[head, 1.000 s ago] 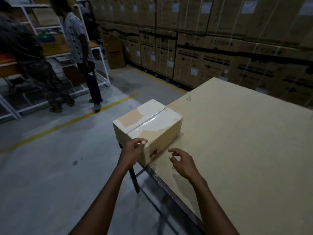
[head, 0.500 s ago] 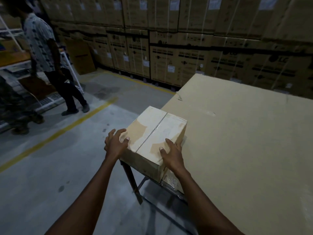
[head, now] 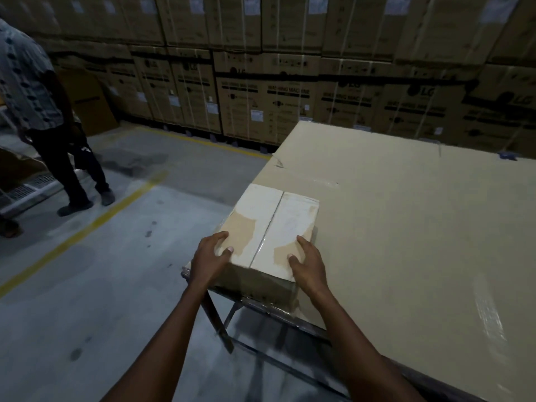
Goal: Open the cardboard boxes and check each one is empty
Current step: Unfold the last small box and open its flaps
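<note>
cardboard box was what both hands were on, but taking the room from the left: another person in a patterned shirt and dark trousers stood at the far left edge on the grey concrete floor, back turned, beside a yellow floor line that ran diagonally across it. behind, a wall of stacked cartons printed with "washing machine" filled the whole back of the room. the small pale box sat closed at the near left corner of the table, which was covered with a big sheet of brown cardboard; its two top flaps met at a centre seam under clear tape, with torn brown patches showing on the surface. the left hand was on the box's near left corner, fingers spread wide over the top edge and thumb lying on the top flap, pressing rather than gripping. the right hand lay flat on the near right corner, fingers loosely spread on the top and down the right side, closed around nothing. right of the box the table ran bare to the frame edge, glossy tape catching light
</note>
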`<state>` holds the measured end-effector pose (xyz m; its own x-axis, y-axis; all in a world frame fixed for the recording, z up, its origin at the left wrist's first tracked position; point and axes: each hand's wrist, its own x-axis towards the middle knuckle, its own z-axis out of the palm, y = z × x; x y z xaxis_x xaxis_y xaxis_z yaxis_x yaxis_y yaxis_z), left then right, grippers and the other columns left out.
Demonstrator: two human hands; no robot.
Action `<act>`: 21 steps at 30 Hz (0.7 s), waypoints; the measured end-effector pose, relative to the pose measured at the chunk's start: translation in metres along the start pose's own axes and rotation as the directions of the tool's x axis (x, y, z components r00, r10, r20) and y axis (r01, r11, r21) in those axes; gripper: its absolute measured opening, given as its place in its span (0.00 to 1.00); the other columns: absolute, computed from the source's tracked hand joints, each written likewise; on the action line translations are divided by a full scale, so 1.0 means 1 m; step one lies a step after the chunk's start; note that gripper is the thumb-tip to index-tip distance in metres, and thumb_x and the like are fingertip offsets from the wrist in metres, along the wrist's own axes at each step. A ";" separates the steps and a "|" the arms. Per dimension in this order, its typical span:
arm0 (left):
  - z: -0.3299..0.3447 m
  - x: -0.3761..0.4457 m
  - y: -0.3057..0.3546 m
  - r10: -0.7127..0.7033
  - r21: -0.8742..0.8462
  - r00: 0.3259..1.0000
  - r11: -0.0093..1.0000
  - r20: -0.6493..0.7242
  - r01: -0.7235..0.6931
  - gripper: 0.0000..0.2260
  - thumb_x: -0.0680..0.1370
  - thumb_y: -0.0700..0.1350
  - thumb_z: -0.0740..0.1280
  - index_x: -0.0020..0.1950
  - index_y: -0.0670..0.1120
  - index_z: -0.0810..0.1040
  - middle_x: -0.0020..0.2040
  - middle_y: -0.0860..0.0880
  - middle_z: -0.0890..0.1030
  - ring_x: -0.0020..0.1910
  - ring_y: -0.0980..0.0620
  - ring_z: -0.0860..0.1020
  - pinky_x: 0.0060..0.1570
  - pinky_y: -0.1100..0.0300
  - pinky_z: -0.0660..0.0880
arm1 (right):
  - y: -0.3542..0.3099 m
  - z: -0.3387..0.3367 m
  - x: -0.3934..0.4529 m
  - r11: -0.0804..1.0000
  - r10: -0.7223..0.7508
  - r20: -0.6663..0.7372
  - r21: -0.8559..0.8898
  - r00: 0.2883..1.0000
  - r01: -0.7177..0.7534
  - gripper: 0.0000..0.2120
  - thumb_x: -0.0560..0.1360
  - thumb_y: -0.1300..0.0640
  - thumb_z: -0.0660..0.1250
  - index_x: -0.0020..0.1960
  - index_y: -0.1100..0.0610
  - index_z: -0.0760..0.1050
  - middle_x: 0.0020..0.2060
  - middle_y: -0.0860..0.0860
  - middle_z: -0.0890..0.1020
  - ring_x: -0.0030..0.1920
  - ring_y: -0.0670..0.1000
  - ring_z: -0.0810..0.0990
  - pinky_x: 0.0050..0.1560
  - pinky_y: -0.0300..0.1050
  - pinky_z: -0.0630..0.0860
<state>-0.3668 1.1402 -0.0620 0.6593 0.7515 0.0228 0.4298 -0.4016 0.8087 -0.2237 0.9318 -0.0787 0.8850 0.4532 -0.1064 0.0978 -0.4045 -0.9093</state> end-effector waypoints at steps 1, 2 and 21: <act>0.006 -0.002 0.003 0.019 -0.010 1.000 1.000 0.018 -0.019 0.17 0.79 0.47 0.72 0.68 0.54 0.78 0.69 0.48 0.75 0.68 0.46 0.75 0.67 0.53 0.70 | 0.006 -0.008 -0.001 1.000 0.013 -0.030 0.020 0.999 -0.013 0.28 0.81 0.56 0.68 0.79 0.48 0.65 0.77 0.51 0.66 0.74 0.54 0.69 0.73 0.47 0.67; 0.012 -0.005 0.006 0.034 -0.017 0.999 0.999 0.038 -0.034 0.17 0.79 0.47 0.72 0.68 0.54 0.78 0.69 0.48 0.76 0.68 0.47 0.74 0.65 0.55 0.70 | 0.010 -0.017 -0.005 0.998 0.036 -0.055 0.045 0.998 -0.034 0.30 0.80 0.56 0.69 0.80 0.48 0.64 0.77 0.51 0.67 0.74 0.54 0.69 0.73 0.49 0.68; 0.080 -0.035 0.038 0.095 0.258 0.970 0.954 0.223 -0.152 0.54 0.61 0.76 0.73 0.80 0.59 0.56 0.80 0.47 0.52 0.74 0.36 0.64 0.67 0.39 0.72 | 0.059 -0.059 -0.044 0.622 0.580 0.135 0.564 0.803 -0.543 0.27 0.78 0.35 0.60 0.62 0.54 0.80 0.48 0.53 0.84 0.47 0.53 0.80 0.47 0.47 0.76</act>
<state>-0.3246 1.0566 -0.0792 0.8181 0.5741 -0.0326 0.4686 -0.6327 0.6165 -0.2298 0.8414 -0.1041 0.7065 0.2366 -0.6670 -0.6769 -0.0492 -0.7344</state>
